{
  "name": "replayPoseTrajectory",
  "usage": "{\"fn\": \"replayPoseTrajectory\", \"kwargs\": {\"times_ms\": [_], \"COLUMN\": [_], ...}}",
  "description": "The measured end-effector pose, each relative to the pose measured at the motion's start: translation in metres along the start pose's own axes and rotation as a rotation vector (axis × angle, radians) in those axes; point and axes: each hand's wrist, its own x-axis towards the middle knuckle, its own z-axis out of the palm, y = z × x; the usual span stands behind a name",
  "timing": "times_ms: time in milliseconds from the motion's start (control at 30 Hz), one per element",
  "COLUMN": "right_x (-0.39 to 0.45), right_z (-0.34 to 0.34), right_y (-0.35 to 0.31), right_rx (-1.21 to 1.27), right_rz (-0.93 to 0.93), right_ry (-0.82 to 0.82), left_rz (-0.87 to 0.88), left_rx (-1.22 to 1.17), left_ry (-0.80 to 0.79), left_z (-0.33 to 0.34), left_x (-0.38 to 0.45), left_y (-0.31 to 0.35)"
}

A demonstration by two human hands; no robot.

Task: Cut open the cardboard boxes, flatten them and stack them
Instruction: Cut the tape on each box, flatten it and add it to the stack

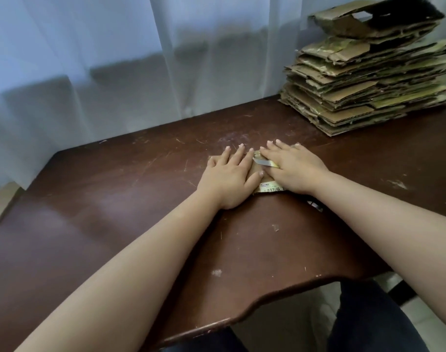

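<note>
Viewpoint: the scene is seen from a head-worn camera, looking forward and down along two bare forearms stretched over a table.

Table (pixel 115 199): a dark brown wooden top is shown, scratched and flecked with small paper scraps; its near edge is curved and chipped.

Flattened box (pixel 267 177): a small piece of brown cardboard is laid flat near the middle of the table. It is mostly covered by both hands; only a brown strip between them, a yellow printed edge with a barcode at the near side, and a sliver past the fingertips can be seen.

Left hand (pixel 229 179): it is laid palm down on the left part of the cardboard. The fingers are held straight and slightly spread, with the thumb stretched out to the right across the cardboard.

Right hand (pixel 293 166): it is laid palm down on the right part of the cardboard. The fingers are held straight and close together, pointing away and a little to the left.

Grey strip (pixel 264 162): a short grey strip is seen between the hands, at the edge of the right hand; what it is cannot be told.

Stack of flattened boxes (pixel 369 80): a tall, uneven pile of worn flattened cardboard is placed on the far right corner of the table, well apart from the hands.

Curtain (pixel 115 59): sheer white fabric is hung behind the table.

Legs (pixel 369 321): dark trousers are seen below the table's near edge.
</note>
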Motion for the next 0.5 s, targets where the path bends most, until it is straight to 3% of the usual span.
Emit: {"fn": "replayPoseTrajectory", "kwargs": {"times_ms": [133,333,400,500], "right_x": [-0.001,-0.019,-0.025,-0.037], "right_z": [-0.001,-0.009,-0.022,-0.036], "right_y": [-0.002,-0.003,0.002,0.011], "right_rx": [0.009,0.179,0.291,0.301], "right_rz": [-0.004,0.060,0.138,0.229], "right_ry": [0.014,0.306,0.416,0.439], "left_rz": [-0.005,-0.021,-0.052,-0.094], "left_rx": [-0.030,-0.094,-0.180,-0.158], "left_ry": [0.057,0.429,0.470,0.477], "left_z": [0.001,-0.008,-0.019,-0.029], "left_x": [0.000,-0.020,-0.024,-0.030], "left_y": [0.000,-0.001,-0.008,-0.022]}}
